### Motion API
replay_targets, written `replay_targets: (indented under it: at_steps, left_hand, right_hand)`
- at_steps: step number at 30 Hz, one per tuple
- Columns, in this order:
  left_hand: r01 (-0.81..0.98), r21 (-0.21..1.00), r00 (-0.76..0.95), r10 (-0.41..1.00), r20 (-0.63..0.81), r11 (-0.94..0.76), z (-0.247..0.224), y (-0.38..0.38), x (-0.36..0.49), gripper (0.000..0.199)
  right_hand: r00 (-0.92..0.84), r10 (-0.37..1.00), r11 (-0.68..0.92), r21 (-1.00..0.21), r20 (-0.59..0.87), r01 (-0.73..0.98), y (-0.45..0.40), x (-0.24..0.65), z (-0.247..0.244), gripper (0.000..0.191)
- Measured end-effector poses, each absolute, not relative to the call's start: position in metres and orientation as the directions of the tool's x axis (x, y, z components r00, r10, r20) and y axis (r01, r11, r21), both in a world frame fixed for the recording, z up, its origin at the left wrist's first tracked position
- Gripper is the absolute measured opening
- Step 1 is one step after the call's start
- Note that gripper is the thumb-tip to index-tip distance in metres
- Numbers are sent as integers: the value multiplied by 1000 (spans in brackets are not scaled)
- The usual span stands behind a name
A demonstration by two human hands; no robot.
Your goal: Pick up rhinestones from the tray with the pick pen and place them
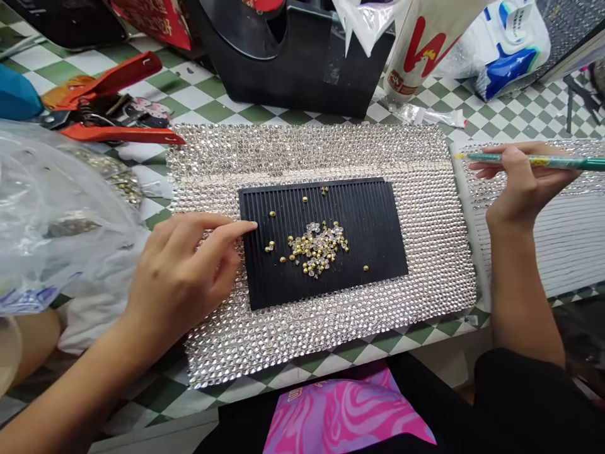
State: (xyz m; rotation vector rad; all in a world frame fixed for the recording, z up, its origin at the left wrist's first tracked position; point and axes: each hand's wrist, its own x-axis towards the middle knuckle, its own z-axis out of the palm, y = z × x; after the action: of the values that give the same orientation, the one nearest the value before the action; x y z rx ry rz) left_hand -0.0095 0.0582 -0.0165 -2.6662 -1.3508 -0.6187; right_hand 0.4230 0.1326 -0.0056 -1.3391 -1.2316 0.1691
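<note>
A black ridged tray (373, 221) lies on a sparkling rhinestone mat (435, 252). Clear and gold-backed stones (321, 249) are heaped near its middle, with several scattered singly around them. My left hand (189, 271) rests at the tray's left edge, index fingertip touching it, the other fingers curled; whether anything is under them is hidden. Off to the right, my right hand (524, 180) holds a green pen-like stick (558, 162) with a yellow tip that points left, above a white ribbed sheet (543, 246) partly covered in rhinestones.
Red-handled pliers (118, 133) and a clear plastic bag (61, 208) are at the left. A black tape dispenser (302, 69) stands behind the mat. Farther right are a paper cup (420, 50), a small tube (435, 116) and a wipes pack (515, 44).
</note>
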Motion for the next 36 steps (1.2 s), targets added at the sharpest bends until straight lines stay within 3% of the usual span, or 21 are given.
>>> replay_targets:
  at_steps: [14,36]
  left_hand:
    - [784,127,528,760,380,-608,-17,59,-12,41]
    - [789,144,516,771,372,-597,-17,59,-13,39]
  right_hand:
    - [488,703,236,-816,518,527,136,424,-11,14]
    - [488,713,174,-801,504,573,136,423,-10,15]
